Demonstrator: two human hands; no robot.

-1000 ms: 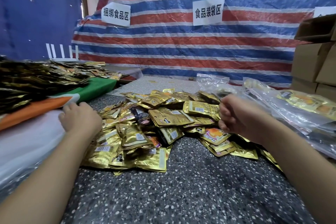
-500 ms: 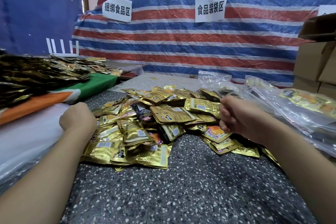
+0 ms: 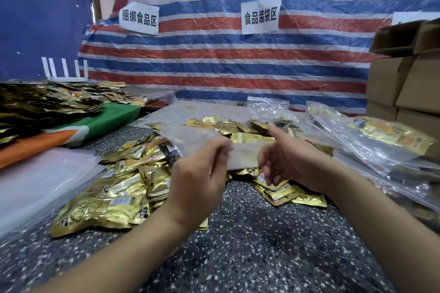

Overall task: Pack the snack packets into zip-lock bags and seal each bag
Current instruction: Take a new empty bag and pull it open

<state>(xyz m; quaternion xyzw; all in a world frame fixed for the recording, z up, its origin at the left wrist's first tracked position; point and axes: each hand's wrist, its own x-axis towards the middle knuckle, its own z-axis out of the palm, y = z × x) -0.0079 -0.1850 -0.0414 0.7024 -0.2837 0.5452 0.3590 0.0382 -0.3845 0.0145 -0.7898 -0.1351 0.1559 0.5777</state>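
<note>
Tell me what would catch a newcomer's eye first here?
The heap of gold snack packets spread over the speckled table at centre. Just above it, the left hand and right hand hold an empty clear zip-lock bag between them. Behind hangs a red, white and blue striped tarp.

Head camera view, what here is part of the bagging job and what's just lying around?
Job:
- empty bag, held by left hand and right hand
- gold packets
- filled bags
- bag stack

Lying about:
- cardboard boxes
- wall signs
- white router
- green cloth
</note>
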